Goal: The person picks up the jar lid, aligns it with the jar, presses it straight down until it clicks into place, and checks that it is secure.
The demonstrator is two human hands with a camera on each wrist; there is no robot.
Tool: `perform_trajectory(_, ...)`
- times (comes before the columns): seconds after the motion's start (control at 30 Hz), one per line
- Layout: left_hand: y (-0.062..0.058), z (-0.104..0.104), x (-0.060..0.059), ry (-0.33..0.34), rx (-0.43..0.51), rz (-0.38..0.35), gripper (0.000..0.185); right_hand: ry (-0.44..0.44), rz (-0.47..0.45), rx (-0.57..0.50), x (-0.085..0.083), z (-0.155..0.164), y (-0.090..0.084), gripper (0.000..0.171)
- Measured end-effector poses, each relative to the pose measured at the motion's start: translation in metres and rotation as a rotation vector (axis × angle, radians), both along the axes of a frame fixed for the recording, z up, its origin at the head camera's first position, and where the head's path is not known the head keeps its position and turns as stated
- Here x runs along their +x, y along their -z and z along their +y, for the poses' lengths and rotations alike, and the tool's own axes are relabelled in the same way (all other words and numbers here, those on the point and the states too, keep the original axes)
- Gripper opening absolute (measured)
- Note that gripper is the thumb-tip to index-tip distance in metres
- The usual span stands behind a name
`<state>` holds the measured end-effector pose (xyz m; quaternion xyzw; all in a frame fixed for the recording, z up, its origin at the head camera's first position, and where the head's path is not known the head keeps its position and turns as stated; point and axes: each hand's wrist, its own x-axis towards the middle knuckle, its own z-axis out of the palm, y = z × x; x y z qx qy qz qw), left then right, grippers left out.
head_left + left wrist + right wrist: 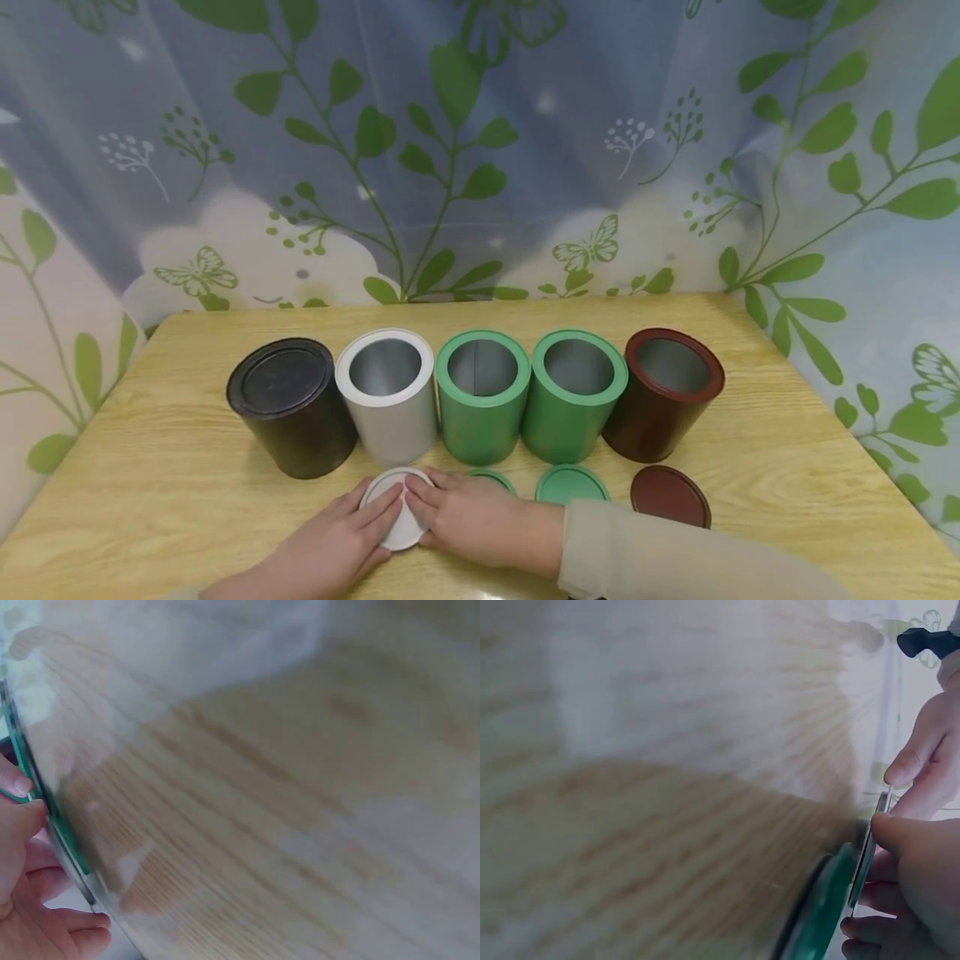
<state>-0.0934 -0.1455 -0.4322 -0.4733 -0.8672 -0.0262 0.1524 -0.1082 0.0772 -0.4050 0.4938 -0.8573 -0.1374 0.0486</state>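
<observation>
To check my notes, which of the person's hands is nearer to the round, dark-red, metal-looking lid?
Right. The right hand holds the round, white, metal-looking lid, left of the dark-red lid; the left hand is at the white lid's left side, farther away.

Left hand [37,885] at 8 o'clock pinches the rim of a thin lid [75,874], seen edge-on. Green strip [69,838] lies just beside it, towards 9 o'clock. Wood-grained table [270,825] spans centre to 3 o'clock; pale glare [202,645] at 12.
</observation>
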Motion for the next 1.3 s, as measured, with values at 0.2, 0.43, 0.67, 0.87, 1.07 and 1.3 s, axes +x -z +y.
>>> perform_trajectory(0.2, -0.001, -0.004, 0.005, 0.015, 0.082, 0.034, 0.052, 0.005, -0.061, -0.050, 0.006, 0.006, -0.012, 0.048)
perform_trajectory(0.43, -0.018, -0.003, 0.013, -0.005, 0.169, 0.052, 0.055, -0.019, -0.012, -0.103, 0.014, 0.011, -0.030, 0.048)
perform_trajectory(0.67, -0.038, 0.000, 0.015, 0.014, 0.253, 0.117, 0.058, -0.056, 0.049, -0.197, 0.017, 0.016, -0.049, 0.048)
perform_trajectory(0.87, -0.051, 0.001, 0.014, 0.053, 0.274, 0.159, 0.054, -0.079, 0.108, -0.225, 0.017, 0.019, -0.059, 0.048)
perform_trajectory(1.07, -0.066, 0.003, 0.011, 0.049, 0.289, 0.187, 0.054, -0.091, 0.143, -0.257, 0.014, 0.021, -0.070, 0.049)
perform_trajectory(1.3, -0.089, 0.002, 0.006, 0.042, 0.293, 0.188, 0.053, -0.081, 0.164, -0.331, 0.007, 0.022, -0.084, 0.049)
